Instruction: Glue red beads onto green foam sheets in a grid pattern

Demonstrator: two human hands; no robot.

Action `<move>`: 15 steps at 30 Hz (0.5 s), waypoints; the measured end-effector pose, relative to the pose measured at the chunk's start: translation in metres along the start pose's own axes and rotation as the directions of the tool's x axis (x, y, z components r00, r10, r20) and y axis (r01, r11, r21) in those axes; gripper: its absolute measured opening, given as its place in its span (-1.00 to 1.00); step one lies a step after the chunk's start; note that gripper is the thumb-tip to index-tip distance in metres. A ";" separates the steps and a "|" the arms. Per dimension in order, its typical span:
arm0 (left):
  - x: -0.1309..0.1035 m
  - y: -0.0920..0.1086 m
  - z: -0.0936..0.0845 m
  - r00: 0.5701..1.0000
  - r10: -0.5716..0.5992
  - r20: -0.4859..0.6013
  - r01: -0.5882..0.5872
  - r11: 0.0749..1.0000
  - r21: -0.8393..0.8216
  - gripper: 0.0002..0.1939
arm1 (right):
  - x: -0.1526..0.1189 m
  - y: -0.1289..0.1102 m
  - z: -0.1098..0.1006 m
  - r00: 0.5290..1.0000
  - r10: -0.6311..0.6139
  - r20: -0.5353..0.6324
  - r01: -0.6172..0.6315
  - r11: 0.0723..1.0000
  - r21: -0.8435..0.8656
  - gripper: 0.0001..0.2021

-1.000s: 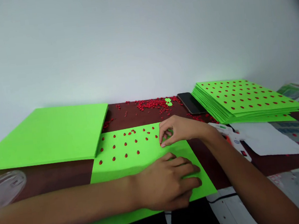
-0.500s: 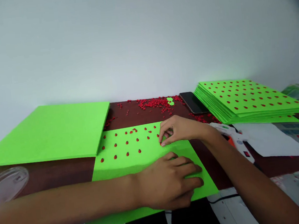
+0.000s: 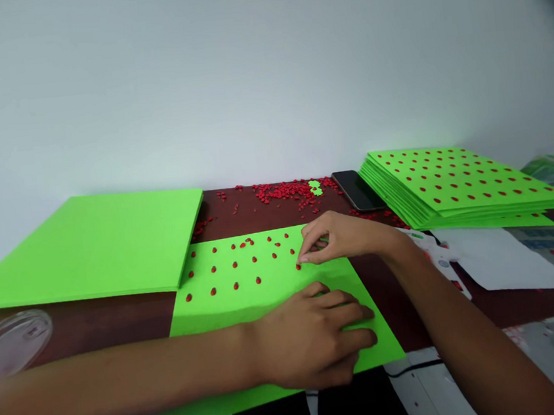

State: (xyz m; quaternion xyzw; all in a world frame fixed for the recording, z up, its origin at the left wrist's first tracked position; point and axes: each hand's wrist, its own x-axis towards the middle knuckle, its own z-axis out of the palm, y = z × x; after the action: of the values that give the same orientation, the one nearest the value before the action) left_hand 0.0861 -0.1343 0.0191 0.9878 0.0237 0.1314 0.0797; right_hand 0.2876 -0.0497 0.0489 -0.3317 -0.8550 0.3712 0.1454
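Note:
A bright green sheet (image 3: 204, 321) lies in front of me with small red ladybird-like pieces (image 3: 235, 265) set in rows on its far part. My left hand (image 3: 315, 339) rests flat on the sheet's near right part, fingers apart, holding nothing. Over the far right of the sheet, my right hand (image 3: 327, 238) has its thumb and fingers pinched together. Just below those fingertips a red piece (image 3: 298, 267) sits on the sheet, fully in sight. A few red pieces near the far edge lie out of line with the rows.
A stack of plain green sheets (image 3: 93, 246) stands at left, a stack of red-dotted ones (image 3: 457, 178) at right. Loose red pieces (image 3: 280, 190) are scattered at the back beside a phone (image 3: 358, 190). White paper (image 3: 505, 259), a power strip (image 3: 455, 274) and a clear lid (image 3: 14, 341) lie around.
My right hand has shifted slightly up and right, its fingertips off the red piece, which now shows whole on the sheet. The left hand stays in place.

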 end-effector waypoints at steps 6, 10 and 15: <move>0.000 0.000 0.000 1.000 0.006 -0.020 -0.006 1.000 0.007 -0.69 | -0.001 -0.002 0.000 0.999 0.032 0.031 -0.032 0.999 0.012 -0.79; 0.000 0.000 0.000 1.000 0.007 -0.017 -0.007 1.000 0.001 -0.69 | -0.001 0.000 0.000 0.998 0.044 0.043 -0.044 0.999 0.002 -0.79; 0.000 0.000 0.000 1.000 0.000 -0.010 0.000 1.000 -0.002 -0.69 | -0.001 0.001 0.001 0.996 0.065 0.061 -0.066 0.998 0.008 -0.78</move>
State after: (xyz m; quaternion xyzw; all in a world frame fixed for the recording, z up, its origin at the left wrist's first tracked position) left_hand 0.0865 -0.1347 0.0191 0.9871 0.0240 0.1362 0.0807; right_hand 0.2879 -0.0502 0.0480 -0.3475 -0.8457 0.3900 0.1090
